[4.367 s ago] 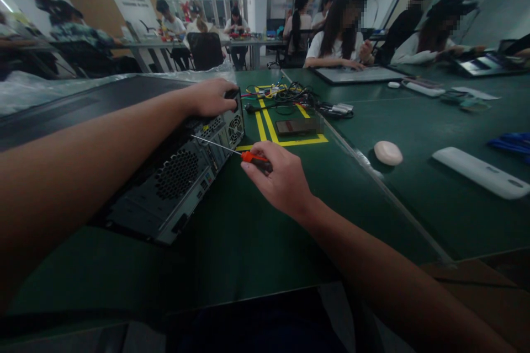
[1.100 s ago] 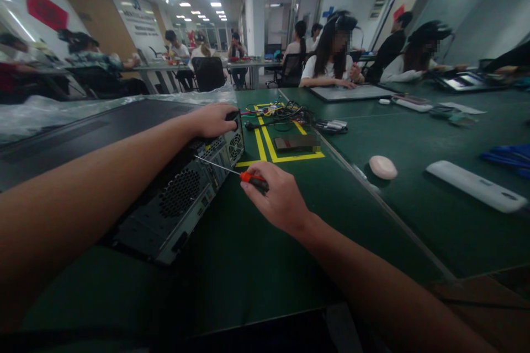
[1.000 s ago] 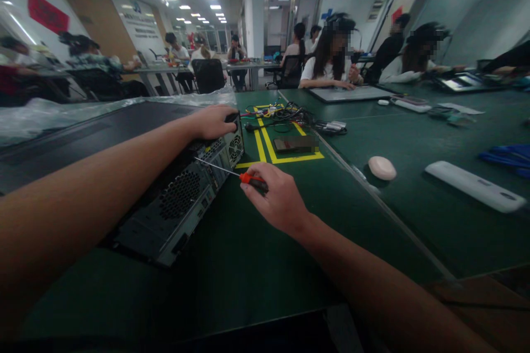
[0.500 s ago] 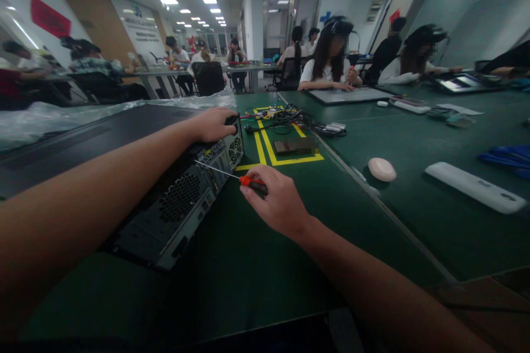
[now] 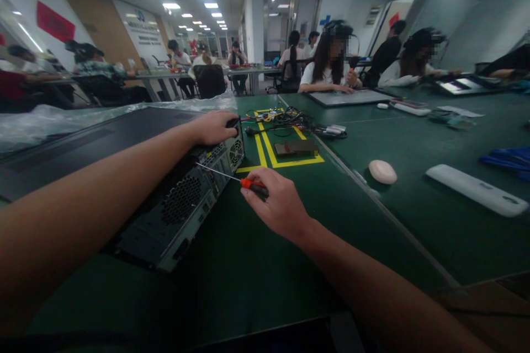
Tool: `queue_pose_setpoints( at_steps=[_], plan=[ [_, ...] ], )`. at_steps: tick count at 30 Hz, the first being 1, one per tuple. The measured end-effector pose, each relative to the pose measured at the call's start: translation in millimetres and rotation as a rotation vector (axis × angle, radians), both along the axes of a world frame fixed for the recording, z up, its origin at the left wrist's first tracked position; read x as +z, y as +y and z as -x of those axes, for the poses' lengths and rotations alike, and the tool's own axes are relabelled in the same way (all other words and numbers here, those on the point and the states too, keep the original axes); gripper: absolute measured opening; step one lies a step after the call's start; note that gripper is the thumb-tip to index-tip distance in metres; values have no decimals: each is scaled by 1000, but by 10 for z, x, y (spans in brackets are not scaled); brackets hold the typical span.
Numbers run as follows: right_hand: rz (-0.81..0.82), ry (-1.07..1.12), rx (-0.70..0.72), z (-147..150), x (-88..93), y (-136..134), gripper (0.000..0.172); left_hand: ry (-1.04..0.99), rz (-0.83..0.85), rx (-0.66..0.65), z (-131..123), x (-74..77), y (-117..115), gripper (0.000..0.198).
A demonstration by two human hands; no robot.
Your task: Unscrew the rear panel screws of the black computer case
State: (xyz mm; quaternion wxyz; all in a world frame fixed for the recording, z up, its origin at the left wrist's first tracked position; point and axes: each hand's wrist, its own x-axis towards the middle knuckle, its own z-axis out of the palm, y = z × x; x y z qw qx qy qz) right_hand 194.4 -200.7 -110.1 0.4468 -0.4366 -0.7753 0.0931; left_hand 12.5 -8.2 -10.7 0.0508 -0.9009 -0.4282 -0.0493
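Note:
A black computer case (image 5: 136, 237) lies on the green table at the left, its rear panel with vents, a round fan grille and ports facing me. My left hand (image 5: 216, 128) rests on the case's top edge near the far corner, fingers curled over it. In my right hand (image 5: 281, 198) is a screwdriver (image 5: 247, 182) with an orange and dark handle, pinched between thumb and fingers. Its long thin shaft points left, and the tip meets the rear panel near the upper edge, below my left wrist.
Cables (image 5: 292, 117) and a dark phone-like object (image 5: 290, 148) lie around yellow tape. Further right are a pale oval case (image 5: 382, 171), a long white device (image 5: 476, 190) and blue material (image 5: 507, 161). Clear plastic (image 5: 37, 121) lies behind the case. Several people sit beyond.
The whole view has shifted slightly. Both hands stay in place on the case and the screwdriver, with no clear movement of the tip.

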Motion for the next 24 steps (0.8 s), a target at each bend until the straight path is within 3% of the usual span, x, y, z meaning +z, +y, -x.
queue_pose_setpoints(
  at_steps=[24],
  plan=[
    [6, 8, -7, -10, -10, 13, 11, -15, 1, -5, 14, -31, 27, 69]
  ],
)
